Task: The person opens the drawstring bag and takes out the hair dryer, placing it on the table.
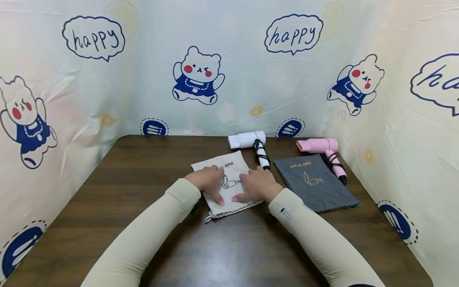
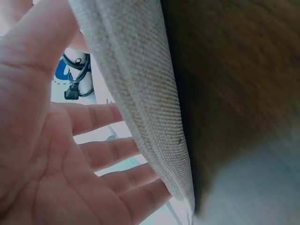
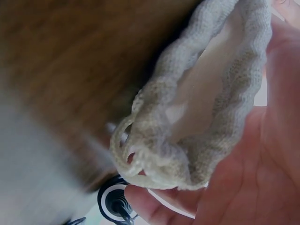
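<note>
A white cloth drawstring bag (image 1: 229, 197), printed "Hair Dryer" with a small dryer drawing, lies on the table between the hands. The left hand (image 1: 207, 180) rests on its left side with fingers spread. On its right side the right hand (image 1: 259, 185) lies the same way, thumb pointing inward. In the left wrist view, extended fingers (image 2: 110, 154) reach over the bag's face. The right wrist view shows the gathered mouth (image 3: 241, 93) gaping a little, with cord loops (image 3: 123, 147) at one corner. Just beyond the right hand lies a white hair dryer (image 1: 247, 140), black cord wrapped around its handle.
To the right lies a dark grey cloth bag (image 1: 301, 187) with gold "Hair Dryer" print. A pink hair dryer (image 1: 317, 145) with a wrapped black cord sits behind it. The brown wooden table (image 1: 143, 159) is enclosed by a patterned curtain (image 1: 244, 79) at the back and sides.
</note>
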Action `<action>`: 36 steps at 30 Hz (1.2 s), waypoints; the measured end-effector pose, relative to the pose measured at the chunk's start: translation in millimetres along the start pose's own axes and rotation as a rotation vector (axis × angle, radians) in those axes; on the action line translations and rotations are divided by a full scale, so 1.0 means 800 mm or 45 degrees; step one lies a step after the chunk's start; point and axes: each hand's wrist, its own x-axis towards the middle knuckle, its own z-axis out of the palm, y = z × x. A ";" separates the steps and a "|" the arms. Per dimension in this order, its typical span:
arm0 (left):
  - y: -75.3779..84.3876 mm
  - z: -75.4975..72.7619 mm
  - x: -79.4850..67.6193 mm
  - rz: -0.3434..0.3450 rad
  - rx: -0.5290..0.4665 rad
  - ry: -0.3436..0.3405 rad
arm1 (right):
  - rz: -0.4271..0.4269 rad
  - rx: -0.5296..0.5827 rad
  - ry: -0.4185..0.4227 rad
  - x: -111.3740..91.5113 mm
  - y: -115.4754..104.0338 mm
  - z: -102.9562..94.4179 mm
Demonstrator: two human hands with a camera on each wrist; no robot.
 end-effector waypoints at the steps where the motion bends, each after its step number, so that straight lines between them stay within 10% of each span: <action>1: 0.001 0.000 0.000 0.002 -0.004 0.001 | 0.004 -0.001 0.001 -0.001 0.000 0.000; 36: -0.013 0.002 0.030 0.138 -0.155 -0.019 | 0.091 0.103 -0.091 0.004 0.013 0.001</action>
